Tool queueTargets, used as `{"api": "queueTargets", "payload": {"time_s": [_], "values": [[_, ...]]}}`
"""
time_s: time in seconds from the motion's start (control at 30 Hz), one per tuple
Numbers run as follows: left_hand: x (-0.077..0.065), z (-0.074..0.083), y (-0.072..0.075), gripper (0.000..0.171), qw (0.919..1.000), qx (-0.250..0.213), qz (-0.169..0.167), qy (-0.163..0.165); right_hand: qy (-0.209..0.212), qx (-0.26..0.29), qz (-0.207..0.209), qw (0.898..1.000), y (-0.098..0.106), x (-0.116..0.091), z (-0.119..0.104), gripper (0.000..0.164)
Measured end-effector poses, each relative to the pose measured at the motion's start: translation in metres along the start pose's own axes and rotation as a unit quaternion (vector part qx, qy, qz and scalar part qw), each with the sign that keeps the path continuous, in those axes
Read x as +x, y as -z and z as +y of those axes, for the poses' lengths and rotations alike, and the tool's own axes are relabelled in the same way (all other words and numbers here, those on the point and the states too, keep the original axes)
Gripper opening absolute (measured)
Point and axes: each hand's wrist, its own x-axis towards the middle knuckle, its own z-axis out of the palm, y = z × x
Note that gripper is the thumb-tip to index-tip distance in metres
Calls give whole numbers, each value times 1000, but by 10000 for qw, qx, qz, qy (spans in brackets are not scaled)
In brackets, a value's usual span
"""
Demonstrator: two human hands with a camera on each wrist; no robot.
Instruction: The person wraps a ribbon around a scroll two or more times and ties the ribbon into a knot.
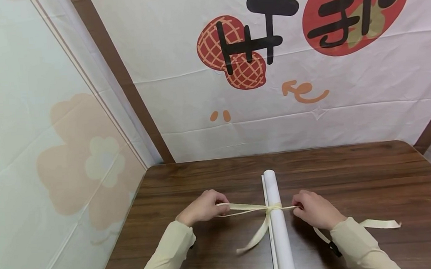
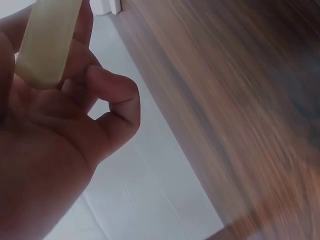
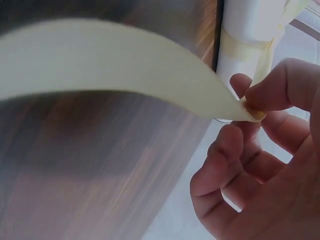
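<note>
A white paper roll (image 1: 284, 242) lies lengthwise on the table, with a narrow pale edge along its left side. Cream ribbon (image 1: 260, 234) circles the roll and crosses in a knot at its left side, one tail drooping toward the near left. To the left of the roll, my left hand (image 1: 204, 207) holds a stretched loop of the ribbon (image 2: 49, 42), its fingers curled. On the other side my right hand (image 1: 316, 210) pinches the ribbon (image 3: 125, 60) between thumb and fingertips, drawn taut from the knot. The free length beyond the right hand curves away past the wrist.
The dark wooden table (image 1: 218, 172) has rounded far corners. White printed curtains (image 1: 182, 91) hang behind it and along the left. The loose ribbon end (image 1: 381, 223) shows right of the right sleeve (image 1: 362, 245).
</note>
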Motion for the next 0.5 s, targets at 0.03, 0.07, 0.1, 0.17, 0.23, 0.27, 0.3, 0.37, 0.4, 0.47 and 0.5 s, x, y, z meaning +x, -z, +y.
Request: {"api": "queueTargets", "payload": {"time_s": [0.03, 0.07, 0.1, 0.17, 0.23, 0.27, 0.3, 0.37, 0.4, 0.47, 0.5], "values": [[-2, -2, 2, 14, 10000, -23, 13, 29, -23, -36, -16, 10000, 0, 0, 1, 8], [-4, -4, 3, 14, 10000, -47, 39, 36, -60, -59, -33, 10000, 1, -1, 1, 9], [-7, -6, 5, 14, 10000, -62, 58, 51, -88, -86, -47, 9999, 1, -1, 2, 10], [-11, -9, 8, 15, 9999, -68, 104, 58, -109, -137, -48, 9998, 1, -2, 4, 13], [-15, -12, 12, 16, 9998, -35, 171, 64, -81, -197, 5, 9998, 2, -3, 6, 14], [-17, -14, 13, 16, 9998, -19, 208, 75, -41, -214, 42, 9998, 3, -3, 7, 15], [-19, -16, 15, 16, 9997, -27, 232, 111, 12, -228, 81, 9997, 3, -4, 8, 15], [-23, -21, 18, 16, 9995, -95, 273, 158, 121, -259, 164, 9995, 5, -5, 11, 15], [-25, -23, 19, 15, 9993, -141, 288, 167, 166, -271, 194, 9993, 5, -5, 12, 15], [-29, -28, 22, 15, 9991, -227, 285, 218, 227, -265, 207, 9992, 7, -6, 15, 14], [-31, -30, 23, 15, 9989, -292, 273, 242, 241, -269, 200, 9991, 8, -6, 15, 13]]}}
